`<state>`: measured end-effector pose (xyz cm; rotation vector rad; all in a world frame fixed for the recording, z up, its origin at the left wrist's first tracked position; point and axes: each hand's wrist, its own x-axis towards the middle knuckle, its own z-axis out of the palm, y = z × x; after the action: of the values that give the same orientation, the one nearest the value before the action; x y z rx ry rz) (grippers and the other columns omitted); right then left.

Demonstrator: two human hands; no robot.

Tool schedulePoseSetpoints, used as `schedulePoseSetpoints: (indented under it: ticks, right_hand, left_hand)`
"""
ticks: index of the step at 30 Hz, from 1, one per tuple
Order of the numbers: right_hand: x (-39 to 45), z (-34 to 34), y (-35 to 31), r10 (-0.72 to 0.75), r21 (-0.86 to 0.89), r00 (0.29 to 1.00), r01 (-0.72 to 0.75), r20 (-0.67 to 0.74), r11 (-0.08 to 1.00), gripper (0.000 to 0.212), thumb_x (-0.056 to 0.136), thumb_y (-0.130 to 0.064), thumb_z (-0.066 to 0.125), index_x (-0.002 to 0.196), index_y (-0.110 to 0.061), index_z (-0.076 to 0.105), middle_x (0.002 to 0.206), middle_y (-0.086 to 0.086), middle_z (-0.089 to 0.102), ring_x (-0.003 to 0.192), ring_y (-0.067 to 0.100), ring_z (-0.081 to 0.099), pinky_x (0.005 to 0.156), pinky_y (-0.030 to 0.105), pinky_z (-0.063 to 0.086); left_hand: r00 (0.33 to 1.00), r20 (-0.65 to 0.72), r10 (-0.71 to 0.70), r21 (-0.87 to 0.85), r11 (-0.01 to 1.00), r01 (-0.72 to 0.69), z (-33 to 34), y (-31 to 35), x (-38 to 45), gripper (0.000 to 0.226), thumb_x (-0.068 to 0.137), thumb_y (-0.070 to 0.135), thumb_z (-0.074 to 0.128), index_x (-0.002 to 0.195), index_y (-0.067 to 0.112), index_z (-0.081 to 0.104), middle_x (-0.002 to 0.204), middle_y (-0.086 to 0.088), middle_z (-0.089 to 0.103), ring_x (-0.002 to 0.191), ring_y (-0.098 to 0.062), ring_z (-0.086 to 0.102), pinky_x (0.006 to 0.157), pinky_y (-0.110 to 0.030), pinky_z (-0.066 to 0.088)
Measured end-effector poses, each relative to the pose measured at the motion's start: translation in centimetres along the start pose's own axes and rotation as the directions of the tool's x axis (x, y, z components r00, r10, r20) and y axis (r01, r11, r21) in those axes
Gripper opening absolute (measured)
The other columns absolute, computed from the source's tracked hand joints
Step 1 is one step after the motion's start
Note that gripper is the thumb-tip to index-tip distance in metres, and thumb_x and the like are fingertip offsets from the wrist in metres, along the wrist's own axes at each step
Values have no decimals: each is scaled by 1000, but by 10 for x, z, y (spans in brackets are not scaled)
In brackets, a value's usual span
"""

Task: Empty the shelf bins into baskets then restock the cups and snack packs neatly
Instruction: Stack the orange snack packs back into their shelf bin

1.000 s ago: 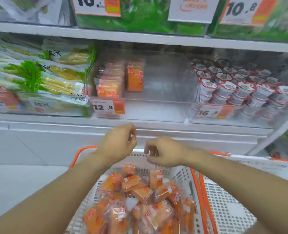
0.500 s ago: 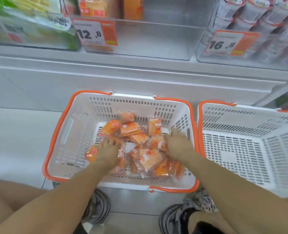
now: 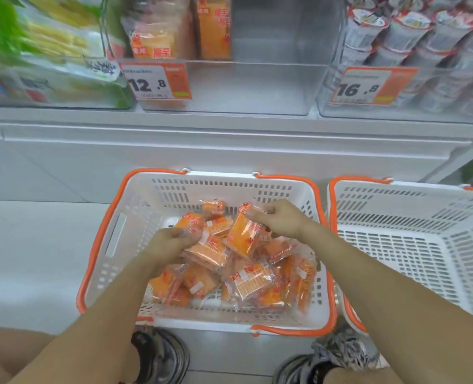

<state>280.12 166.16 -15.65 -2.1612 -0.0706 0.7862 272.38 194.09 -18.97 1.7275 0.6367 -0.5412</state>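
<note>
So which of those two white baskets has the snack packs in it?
The left white plastic basket with orange rim, where both hands are. It holds the orange snack packs; the right white basket shows none.

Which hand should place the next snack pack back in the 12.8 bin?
Probably right. The right hand already pinches a lifted snack pack by its top edge, clear of the pile. The left hand grips packs low in the basket. The clear bin stands straight above.

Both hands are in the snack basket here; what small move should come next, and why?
Probably lift both packs up to the clear middle bin: the right hand pinches a snack pack, the left hand grips another, and that bin is mostly bare.
</note>
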Motion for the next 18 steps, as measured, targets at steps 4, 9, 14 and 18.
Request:
schedulePoseSetpoints:
  ticks: [4,9,14,18]
  right_hand:
    - [-13,-2,-11,38,288,990,-75,134,955,51,87,-59,67,100,-11,75,100,3,77,100,24,71,94,46,58]
    - [-25,0,-8,-11,514,986,-79,169,854,40,89,-44,71,121,-19,71,114,3,74,107,23,68,101,45,52]
    - [-34,1,-7,-15,654,950,-202,311,729,48,83,-38,72,123,-11,66,113,15,69,108,31,65,98,49,52]
    - [-33,17,-12,-21,666,965,-165,262,728,60,78,-40,78,124,-4,66,103,12,72,94,26,70,92,46,57]
  left_hand:
    - [997,49,52,-128,991,-45,9,23,-22,49,83,32,77,122,13,56,117,-23,60,89,-33,71,63,-39,63]
    - [957,170,234,-274,944,-182,6,34,-33,42,79,22,80,116,5,67,112,-21,71,100,-38,71,78,-38,62]
    - [940,60,335,-327,897,-299,11,38,-37,89,45,61,93,101,-5,73,96,-22,72,73,-25,65,59,-28,53]
    - [960,-29,280,-572,783,-246,31,42,-42,87,58,34,93,130,4,55,113,-19,67,78,-26,68,52,-30,53]
